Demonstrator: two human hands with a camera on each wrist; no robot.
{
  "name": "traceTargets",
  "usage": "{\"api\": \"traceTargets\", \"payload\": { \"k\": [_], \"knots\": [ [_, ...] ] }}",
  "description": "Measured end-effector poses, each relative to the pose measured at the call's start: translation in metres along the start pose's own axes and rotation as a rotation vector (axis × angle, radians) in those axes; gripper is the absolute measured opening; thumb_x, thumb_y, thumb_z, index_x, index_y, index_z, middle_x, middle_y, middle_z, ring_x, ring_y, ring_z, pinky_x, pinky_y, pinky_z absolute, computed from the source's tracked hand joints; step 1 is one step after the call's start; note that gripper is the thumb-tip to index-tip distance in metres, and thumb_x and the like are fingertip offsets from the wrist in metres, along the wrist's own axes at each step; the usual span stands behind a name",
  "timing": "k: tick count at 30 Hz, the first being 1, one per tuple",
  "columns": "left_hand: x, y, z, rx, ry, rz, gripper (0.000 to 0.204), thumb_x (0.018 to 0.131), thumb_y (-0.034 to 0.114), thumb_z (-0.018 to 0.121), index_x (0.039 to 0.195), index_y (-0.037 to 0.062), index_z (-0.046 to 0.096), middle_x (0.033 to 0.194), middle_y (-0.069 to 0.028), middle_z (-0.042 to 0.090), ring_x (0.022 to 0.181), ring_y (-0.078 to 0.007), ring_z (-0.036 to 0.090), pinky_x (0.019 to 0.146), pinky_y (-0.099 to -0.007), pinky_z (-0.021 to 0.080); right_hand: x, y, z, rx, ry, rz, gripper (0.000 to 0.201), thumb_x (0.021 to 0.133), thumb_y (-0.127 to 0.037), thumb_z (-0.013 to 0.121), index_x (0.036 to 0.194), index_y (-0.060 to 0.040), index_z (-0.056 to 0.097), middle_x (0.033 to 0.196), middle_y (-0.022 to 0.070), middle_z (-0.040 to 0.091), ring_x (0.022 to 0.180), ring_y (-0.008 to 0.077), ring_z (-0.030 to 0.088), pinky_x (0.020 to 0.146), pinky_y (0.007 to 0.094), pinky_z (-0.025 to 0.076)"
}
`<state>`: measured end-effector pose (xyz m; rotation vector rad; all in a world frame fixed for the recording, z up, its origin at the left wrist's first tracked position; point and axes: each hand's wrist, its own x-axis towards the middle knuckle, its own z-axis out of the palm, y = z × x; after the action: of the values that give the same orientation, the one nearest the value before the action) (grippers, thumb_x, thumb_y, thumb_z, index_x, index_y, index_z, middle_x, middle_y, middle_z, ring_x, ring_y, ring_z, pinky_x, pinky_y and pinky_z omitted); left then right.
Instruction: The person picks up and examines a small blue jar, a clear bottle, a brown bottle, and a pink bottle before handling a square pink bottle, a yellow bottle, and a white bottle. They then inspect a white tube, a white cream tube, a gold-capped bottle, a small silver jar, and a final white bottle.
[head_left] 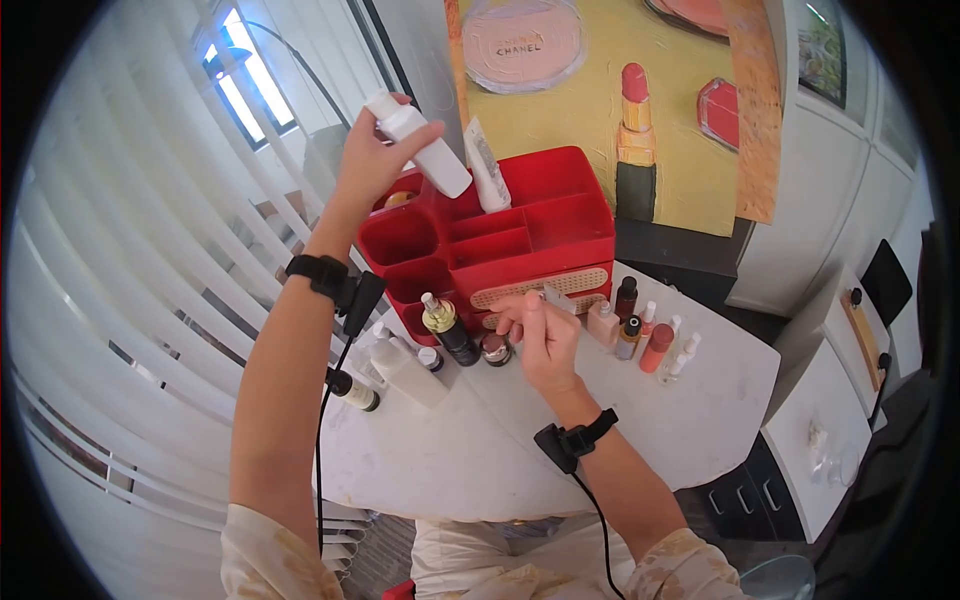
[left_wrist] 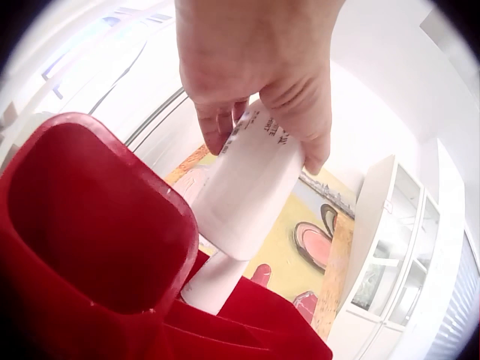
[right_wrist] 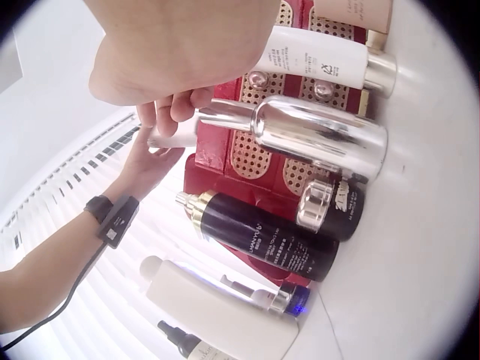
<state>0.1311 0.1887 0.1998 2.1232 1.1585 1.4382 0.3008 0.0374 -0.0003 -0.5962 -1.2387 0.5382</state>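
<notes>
- Evidently, in the head view, the left grip [head_left: 372,155] clasps one white bottle [head_left: 428,152] by its upper part, above the red organizer [head_left: 575,215]; that hold probably leaves the base free to clear the walls. Beside the tilted bottle, one white tube [head_left: 487,170] leans in a compartment, likely propped by its sides. On the desk [head_left: 460,470] stand one black bottle [head_left: 452,332] and one large white container [head_left: 407,372], perhaps set in front for easy reach.
- Left wrist view: fingers lie on one side of the white bottle, the thumb on the other, seemingly to steady it; its base shows just over the single tube.
- Right wrist view: the right grip [right_wrist: 176,112] bends loosely beside the cap of one silver bottle [right_wrist: 322,135]; whether it pinches that cap, I cannot tell. One black jar [right_wrist: 341,214] and one silver-capped tube [right_wrist: 322,58] rest on flat ends, presumably for balance.
</notes>
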Motion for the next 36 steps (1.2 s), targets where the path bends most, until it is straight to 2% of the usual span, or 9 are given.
{"api": "traceTargets", "payload": {
  "k": [1, 5, 9, 12, 15, 18, 23, 28, 36],
  "knots": [
    [0.0, -0.002, -0.004, -0.031, 0.061, 0.07, 0.054, 0.084, 0.031, 0.084, 0.125, 0.0048, 0.06, 0.108, -0.0112, 0.068, 0.101, -0.0199, 0.069, 0.087, -0.0349, 0.055, -0.001, 0.001, 0.0, 0.006, -0.003, 0.008, 0.039, 0.11, -0.017, 0.045, 0.092, 0.0053, 0.071, 0.066, 0.0064, 0.063, 0.055, 0.0111, 0.056, 0.052, 0.0269, 0.043],
    [-0.039, 0.044, -0.013, -0.197, 0.129, -0.123, 0.05, 0.081, 0.036, 0.084, 0.111, -0.0005, 0.065, 0.091, -0.0149, 0.074, 0.073, -0.0234, 0.074, 0.067, -0.035, 0.059, -0.003, 0.005, 0.002, 0.095, -0.06, 0.068, 0.036, 0.109, -0.019, 0.047, 0.097, 0.0059, 0.07, 0.072, 0.0057, 0.066, 0.058, 0.0093, 0.056, 0.053, 0.0257, 0.043],
    [-0.08, 0.061, -0.007, 0.006, 0.103, -0.132, 0.044, 0.08, 0.037, 0.081, 0.093, -0.0025, 0.069, 0.078, -0.013, 0.073, 0.07, -0.02, 0.073, 0.065, -0.0336, 0.059, -0.008, 0.007, 0.011, 0.248, -0.157, 0.06, 0.033, 0.108, -0.022, 0.05, 0.109, 0.0062, 0.066, 0.08, 0.0064, 0.068, 0.06, 0.0084, 0.054, 0.054, 0.0237, 0.043],
    [-0.121, 0.078, -0.005, 0.067, 0.003, -0.143, 0.048, 0.085, 0.036, 0.08, 0.11, -0.0026, 0.066, 0.09, -0.0103, 0.072, 0.079, -0.0168, 0.07, 0.072, -0.0326, 0.057, -0.014, 0.005, 0.015, 0.255, -0.197, 0.062, 0.033, 0.108, -0.023, 0.05, 0.115, 0.0061, 0.064, 0.082, 0.0069, 0.068, 0.059, 0.0077, 0.053, 0.055, 0.0223, 0.043],
    [-0.158, 0.085, -0.017, 0.113, -0.027, -0.05, 0.041, 0.087, 0.03, 0.08, 0.109, -0.0002, 0.064, 0.094, -0.0082, 0.071, 0.084, -0.0141, 0.068, 0.074, -0.031, 0.056, -0.012, 0.005, 0.011, 0.229, -0.179, 0.1, 0.038, 0.111, -0.026, 0.044, 0.113, 0.0053, 0.066, 0.078, 0.0063, 0.066, 0.059, 0.0066, 0.052, 0.055, 0.0215, 0.042],
    [-0.196, 0.089, -0.043, -0.037, 0.015, -0.016, 0.033, 0.084, 0.017, 0.081, 0.106, 0.0031, 0.061, 0.088, -0.0038, 0.067, 0.082, -0.0111, 0.063, 0.073, -0.0283, 0.052, -0.009, 0.005, 0.009, 0.195, -0.158, 0.092, 0.043, 0.112, -0.027, 0.039, 0.112, 0.0052, 0.067, 0.074, 0.0057, 0.065, 0.058, 0.0062, 0.052, 0.054, 0.021, 0.041],
    [-0.269, 0.06, -0.081, -0.003, 0.143, -0.117, 0.03, 0.084, 0.009, 0.078, 0.106, 0.0052, 0.057, 0.089, 0.001, 0.059, 0.079, -0.0076, 0.056, 0.071, -0.0245, 0.046, -0.008, 0.007, 0.01, 0.18, -0.166, 0.118, 0.047, 0.113, -0.026, 0.037, 0.096, 0.0067, 0.068, 0.073, 0.008, 0.066, 0.057, 0.0068, 0.052, 0.053, 0.0215, 0.041],
    [-0.308, 0.008, -0.077, 0.085, 0.141, -0.166, 0.031, 0.085, 0.009, 0.078, 0.105, 0.0071, 0.054, 0.093, 0.001, 0.055, 0.084, -0.0076, 0.051, 0.074, -0.0248, 0.044, -0.01, 0.01, 0.011, 0.216, -0.151, 0.127, 0.055, 0.112, -0.026, 0.038, 0.078, 0.0077, 0.065, 0.076, 0.0115, 0.069, 0.057, 0.0081, 0.054, 0.052, 0.0225, 0.042],
    [-0.306, -0.045, -0.058, -0.044, 0.176, -0.269, 0.036, 0.078, 0.005, 0.077, 0.102, 0.0092, 0.051, 0.101, -0.0009, 0.05, 0.096, -0.0121, 0.051, 0.087, -0.0277, 0.042, -0.011, 0.009, 0.01, 0.182, -0.165, 0.188, 0.056, 0.113, -0.028, 0.037, 0.084, 0.0065, 0.071, 0.068, 0.0086, 0.065, 0.057, 0.0084, 0.054, 0.052, 0.022, 0.041]
  ]
}}
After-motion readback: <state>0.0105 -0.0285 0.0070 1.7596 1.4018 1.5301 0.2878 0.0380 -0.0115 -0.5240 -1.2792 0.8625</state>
